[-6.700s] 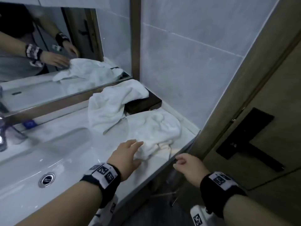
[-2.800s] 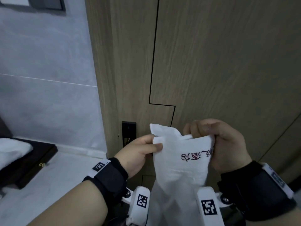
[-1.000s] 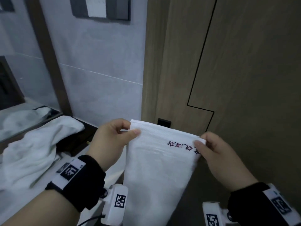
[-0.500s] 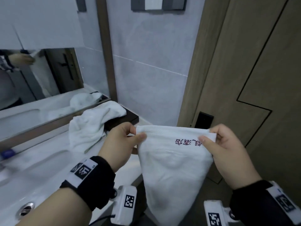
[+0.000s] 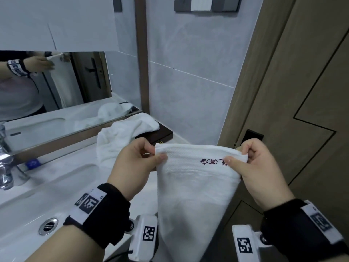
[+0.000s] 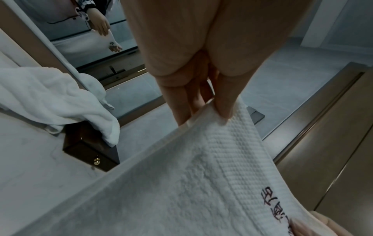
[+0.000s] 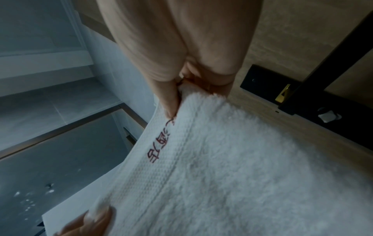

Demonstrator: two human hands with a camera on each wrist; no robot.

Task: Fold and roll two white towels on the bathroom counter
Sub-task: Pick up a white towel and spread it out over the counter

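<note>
A white towel (image 5: pixel 194 195) with red embroidered lettering hangs in the air in front of me, beyond the counter's right end. My left hand (image 5: pixel 139 163) pinches its top left corner between thumb and fingers. At the top right corner my right hand (image 5: pixel 243 161) pinches it the same way. The left wrist view shows the left hand (image 6: pixel 207 110) on the towel (image 6: pixel 181 183); in the right wrist view the right hand (image 7: pixel 181 103) pinches the towel (image 7: pixel 242 175) by the lettering. A second white towel (image 5: pixel 124 135) lies crumpled on the counter, draped over a dark box.
The white counter (image 5: pixel 75 167) with a sink basin and drain (image 5: pixel 48 225) lies to the left. A chrome faucet (image 5: pixel 5 163) stands at the far left. The dark wooden box (image 5: pixel 160 135) sits against the tiled wall. A wooden door (image 5: pixel 302 110) fills the right. A mirror (image 5: pixel 47 82) hangs above.
The view has swung left and down, bringing more of the sink and faucet into sight. Both hands still hold the towel's top corners, spread at about the same width.
</note>
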